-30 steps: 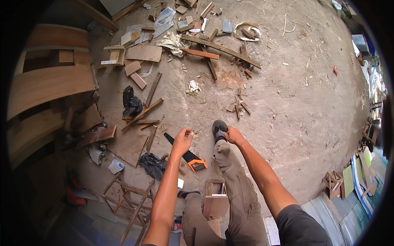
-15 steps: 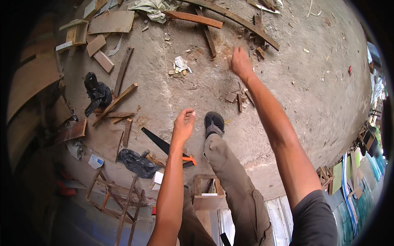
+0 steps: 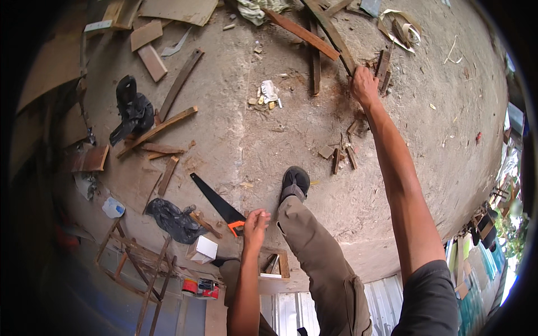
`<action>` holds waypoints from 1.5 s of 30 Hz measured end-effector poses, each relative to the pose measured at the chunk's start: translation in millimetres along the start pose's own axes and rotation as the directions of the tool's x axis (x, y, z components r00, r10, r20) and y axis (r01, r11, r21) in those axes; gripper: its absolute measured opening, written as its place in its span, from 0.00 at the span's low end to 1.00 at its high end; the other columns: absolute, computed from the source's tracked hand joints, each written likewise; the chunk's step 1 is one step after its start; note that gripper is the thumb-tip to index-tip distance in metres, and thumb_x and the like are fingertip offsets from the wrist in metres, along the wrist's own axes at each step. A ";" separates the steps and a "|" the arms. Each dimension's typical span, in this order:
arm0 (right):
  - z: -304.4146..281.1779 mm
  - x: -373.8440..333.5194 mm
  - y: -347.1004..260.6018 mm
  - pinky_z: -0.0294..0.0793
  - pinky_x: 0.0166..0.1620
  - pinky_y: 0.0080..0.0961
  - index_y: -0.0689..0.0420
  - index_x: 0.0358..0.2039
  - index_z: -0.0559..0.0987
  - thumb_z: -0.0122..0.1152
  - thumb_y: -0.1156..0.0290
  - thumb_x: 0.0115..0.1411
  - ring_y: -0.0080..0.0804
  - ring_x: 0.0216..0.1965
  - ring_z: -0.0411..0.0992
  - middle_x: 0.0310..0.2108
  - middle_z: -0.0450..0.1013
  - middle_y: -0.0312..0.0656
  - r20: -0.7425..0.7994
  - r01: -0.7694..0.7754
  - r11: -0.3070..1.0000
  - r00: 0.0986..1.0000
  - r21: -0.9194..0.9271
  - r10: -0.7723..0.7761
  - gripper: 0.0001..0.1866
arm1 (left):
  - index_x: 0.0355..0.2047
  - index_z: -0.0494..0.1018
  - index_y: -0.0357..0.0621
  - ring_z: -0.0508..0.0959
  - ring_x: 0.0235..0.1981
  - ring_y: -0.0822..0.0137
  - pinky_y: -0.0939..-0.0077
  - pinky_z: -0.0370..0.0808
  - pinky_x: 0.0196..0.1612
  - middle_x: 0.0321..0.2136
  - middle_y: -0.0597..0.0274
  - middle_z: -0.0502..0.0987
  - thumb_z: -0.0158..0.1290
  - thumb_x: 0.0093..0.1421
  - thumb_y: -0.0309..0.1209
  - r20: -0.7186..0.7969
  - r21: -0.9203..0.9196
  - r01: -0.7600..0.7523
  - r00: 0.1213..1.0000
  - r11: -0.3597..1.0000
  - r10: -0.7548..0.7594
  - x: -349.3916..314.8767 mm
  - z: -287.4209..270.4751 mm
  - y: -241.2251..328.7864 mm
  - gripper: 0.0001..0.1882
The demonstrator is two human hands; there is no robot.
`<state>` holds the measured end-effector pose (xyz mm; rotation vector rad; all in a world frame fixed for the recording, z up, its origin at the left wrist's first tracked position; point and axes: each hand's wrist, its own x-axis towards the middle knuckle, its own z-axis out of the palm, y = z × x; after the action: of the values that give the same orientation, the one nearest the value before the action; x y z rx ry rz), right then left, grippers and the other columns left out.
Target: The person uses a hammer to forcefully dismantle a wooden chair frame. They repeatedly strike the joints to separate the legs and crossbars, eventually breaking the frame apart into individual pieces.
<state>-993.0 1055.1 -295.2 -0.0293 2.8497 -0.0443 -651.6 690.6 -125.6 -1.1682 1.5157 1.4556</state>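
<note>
Brown wooden beam (image 3: 335, 39), long, narrow; right hand (image 3: 365, 86) at near end.

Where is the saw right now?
In the head view, the saw lies on the ground left of centre, its orange handle showing beside the left hand.

My right hand (image 3: 365, 87) is out ahead of me to the right, at the near end of a board (image 3: 335, 40), and wood scraps (image 3: 336, 161) lie on the ground (image 3: 221, 112) between it and my right foot (image 3: 296, 182). The saw (image 3: 216, 199) lies left of that foot, its handle (image 3: 235, 226) just left of my left hand (image 3: 256, 228). Left of the saw lies a plastic bag (image 3: 171, 220), with a box (image 3: 203, 250) behind it, nearer to me.
</note>
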 end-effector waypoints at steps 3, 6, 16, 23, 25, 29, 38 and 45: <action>-8.1 -49.4 -25.3 0.70 0.38 0.45 0.64 0.40 0.67 0.51 0.60 0.63 0.56 0.36 0.71 0.32 0.70 0.58 -0.061 -0.102 0.866 0.987 0.490 0.150 0.17 | 0.48 0.68 0.39 0.76 0.41 0.69 0.73 0.73 0.42 0.40 0.57 0.77 0.47 0.66 0.40 -0.004 -0.130 0.028 1.000 0.991 -0.029 -50.6 -4.3 -13.0 0.18; -51.2 -111.0 -65.4 0.62 0.24 0.22 0.59 0.38 0.68 0.50 0.52 0.66 0.23 0.22 0.63 0.20 0.63 0.35 0.378 -0.439 0.331 0.896 0.835 0.235 0.20 | 0.48 0.68 0.40 0.76 0.40 0.70 0.75 0.72 0.42 0.40 0.59 0.77 0.47 0.66 0.41 -0.027 -0.181 0.022 0.999 0.983 -0.028 -88.4 -13.4 -21.0 0.18; -245.5 -321.7 -253.3 0.65 0.25 0.19 0.57 0.46 0.69 0.48 0.48 0.65 0.20 0.21 0.63 0.25 0.65 0.34 0.742 -0.756 -0.219 0.652 0.617 -0.159 0.23 | 0.48 0.69 0.40 0.76 0.43 0.70 0.75 0.71 0.45 0.41 0.59 0.77 0.45 0.67 0.40 -0.105 -0.428 -0.183 0.983 0.885 0.152 -189.7 -80.9 18.1 0.17; -262.3 -481.7 -365.9 0.64 0.25 0.22 0.61 0.43 0.70 0.52 0.55 0.65 0.23 0.20 0.62 0.22 0.63 0.35 0.907 -0.927 -0.046 0.374 0.372 -0.192 0.20 | 0.46 0.69 0.38 0.75 0.45 0.70 0.75 0.71 0.47 0.40 0.60 0.76 0.46 0.67 0.35 -0.115 -0.473 -0.295 0.955 0.830 0.274 -288.1 -156.3 -84.5 0.14; -258.9 -530.6 -384.1 0.67 0.26 0.25 0.64 0.42 0.68 0.52 0.57 0.65 0.25 0.21 0.64 0.24 0.65 0.37 0.902 -0.941 -0.058 0.337 0.334 -0.269 0.20 | 0.45 0.69 0.37 0.75 0.44 0.71 0.76 0.71 0.48 0.39 0.58 0.77 0.47 0.67 0.36 -0.103 -0.499 -0.286 0.957 0.818 0.272 -308.4 -188.8 -126.7 0.14; -274.9 -623.7 -425.9 0.69 0.26 0.25 0.61 0.38 0.70 0.53 0.55 0.64 0.25 0.21 0.67 0.24 0.68 0.39 0.897 -0.867 0.229 0.433 0.443 -0.096 0.19 | 0.44 0.69 0.37 0.76 0.41 0.71 0.78 0.71 0.47 0.38 0.59 0.77 0.48 0.66 0.35 -0.105 -0.504 -0.289 0.956 0.814 0.274 -337.4 -267.8 -195.6 0.13; -235.7 -675.0 -507.2 0.67 0.28 0.20 0.62 0.36 0.73 0.56 0.54 0.62 0.20 0.25 0.67 0.26 0.70 0.36 0.712 -0.569 0.525 0.694 0.633 -0.108 0.20 | 0.42 0.71 0.42 0.74 0.36 0.77 0.82 0.68 0.37 0.34 0.67 0.77 0.47 0.66 0.39 -0.384 -0.397 -0.521 0.842 0.756 0.379 -312.6 -416.6 -253.5 0.13; -136.8 -617.8 -523.7 0.67 0.25 0.21 0.64 0.39 0.72 0.58 0.56 0.62 0.21 0.23 0.67 0.26 0.69 0.36 0.579 -0.432 0.454 0.774 0.779 -0.257 0.20 | 0.42 0.71 0.37 0.76 0.38 0.72 0.77 0.72 0.41 0.36 0.61 0.78 0.50 0.64 0.32 -0.318 -0.094 -0.601 0.774 0.794 0.548 -236.1 -414.7 -256.6 0.12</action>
<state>-432.6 550.7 30.5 0.2908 1.7851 -1.2736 -296.0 322.0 51.2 -1.0940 2.1014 1.9398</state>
